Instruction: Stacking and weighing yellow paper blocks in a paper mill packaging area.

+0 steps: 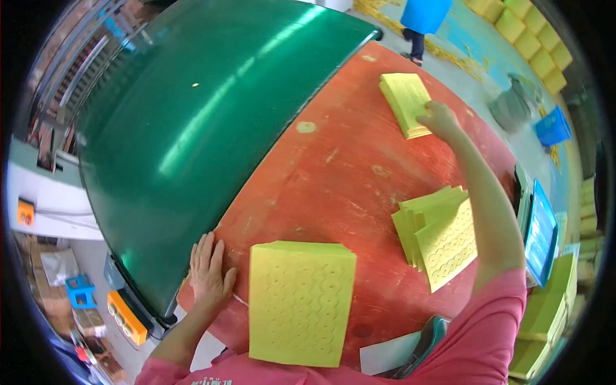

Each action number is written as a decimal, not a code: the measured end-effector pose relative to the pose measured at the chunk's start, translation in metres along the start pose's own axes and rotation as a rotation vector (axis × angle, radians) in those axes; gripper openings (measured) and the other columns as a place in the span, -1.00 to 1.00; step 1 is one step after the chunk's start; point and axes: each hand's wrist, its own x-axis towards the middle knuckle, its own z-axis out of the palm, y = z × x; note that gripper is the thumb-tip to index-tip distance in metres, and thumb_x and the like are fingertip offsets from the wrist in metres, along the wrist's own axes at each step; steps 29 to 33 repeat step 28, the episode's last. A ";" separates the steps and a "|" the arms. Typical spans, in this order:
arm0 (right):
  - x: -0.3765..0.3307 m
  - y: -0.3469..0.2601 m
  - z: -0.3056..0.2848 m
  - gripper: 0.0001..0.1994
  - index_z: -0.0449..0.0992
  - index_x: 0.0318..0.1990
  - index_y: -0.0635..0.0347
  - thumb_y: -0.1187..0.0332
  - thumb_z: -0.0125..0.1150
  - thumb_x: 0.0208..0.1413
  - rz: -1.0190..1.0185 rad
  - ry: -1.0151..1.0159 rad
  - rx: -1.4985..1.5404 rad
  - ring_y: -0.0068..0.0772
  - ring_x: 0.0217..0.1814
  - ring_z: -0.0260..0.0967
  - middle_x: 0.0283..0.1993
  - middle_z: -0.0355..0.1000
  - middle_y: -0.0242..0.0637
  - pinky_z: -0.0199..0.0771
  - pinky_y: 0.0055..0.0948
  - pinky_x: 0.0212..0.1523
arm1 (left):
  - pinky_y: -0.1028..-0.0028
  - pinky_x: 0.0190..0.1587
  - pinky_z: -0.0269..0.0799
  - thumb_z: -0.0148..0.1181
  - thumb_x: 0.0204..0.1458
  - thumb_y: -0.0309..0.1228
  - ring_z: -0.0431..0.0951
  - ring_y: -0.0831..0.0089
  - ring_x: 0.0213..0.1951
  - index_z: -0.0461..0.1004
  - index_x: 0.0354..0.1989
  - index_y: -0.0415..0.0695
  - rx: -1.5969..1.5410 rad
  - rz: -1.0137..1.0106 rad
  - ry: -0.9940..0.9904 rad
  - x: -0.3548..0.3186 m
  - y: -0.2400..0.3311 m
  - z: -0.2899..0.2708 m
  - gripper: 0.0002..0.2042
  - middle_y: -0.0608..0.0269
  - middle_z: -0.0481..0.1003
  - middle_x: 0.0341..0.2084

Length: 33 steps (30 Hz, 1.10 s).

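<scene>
At the far end of the red tabletop [333, 173], my right hand [443, 120] grips the right edge of a thick stack of yellow paper sheets [404, 96], thumb on top. My left hand [210, 269] lies flat with fingers stretched, on the table's left edge beside the green surface. Close to my body stands a squared stack of yellow sheets [301, 301], its top pressed with wavy rows and small holes. Under my right forearm, more yellow sheets [443, 237] lie fanned out in overlapping bundles, the nearest showing the same pattern.
A wide, shiny green surface [192, 109] adjoins the table's left side. At the right edge sits a device with a blue screen [542, 234]. A white sheet [390, 353] lies by my right sleeve. Beyond are a person in blue [425, 16], a blue bin [553, 126] and yellow bundles [526, 42].
</scene>
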 end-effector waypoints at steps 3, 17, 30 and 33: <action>0.014 -0.070 0.012 -0.45 0.52 -0.02 0.25 0.03 0.28 -0.11 -0.080 -0.131 -0.025 0.03 0.10 0.39 -0.03 0.48 0.04 0.39 -0.12 0.12 | 0.03 0.38 -0.07 0.21 -0.04 -0.41 0.08 -0.03 0.35 0.20 0.25 -0.27 -0.093 -0.020 -0.003 0.003 0.003 -0.007 -0.38 -0.09 0.11 0.32; -0.083 -0.251 0.030 -0.46 0.40 0.10 0.12 0.14 0.29 -0.06 -0.488 -0.131 0.214 0.07 0.23 0.25 0.26 0.22 -0.05 0.36 -0.11 0.16 | 0.40 0.13 0.33 0.16 0.11 -0.29 0.47 0.27 0.06 0.20 0.26 -0.36 -1.282 -0.587 0.098 0.146 -0.004 0.012 -0.41 -0.04 0.35 0.15; -0.113 -0.259 0.030 -0.36 0.36 0.19 0.07 0.17 0.36 -0.11 -0.554 -0.155 0.225 0.07 0.25 0.24 0.32 0.15 -0.05 0.35 -0.14 0.20 | 0.35 -0.14 0.38 0.10 0.07 -0.38 0.45 0.40 -0.16 0.32 0.03 -0.32 -1.379 -0.703 0.025 0.190 0.032 0.010 -0.62 0.09 0.43 -0.16; -0.113 -0.259 0.030 -0.36 0.36 0.19 0.07 0.17 0.36 -0.11 -0.554 -0.155 0.225 0.07 0.25 0.24 0.32 0.15 -0.05 0.35 -0.14 0.20 | 0.35 -0.14 0.38 0.10 0.07 -0.38 0.45 0.40 -0.16 0.32 0.03 -0.32 -1.379 -0.703 0.025 0.190 0.032 0.010 -0.62 0.09 0.43 -0.16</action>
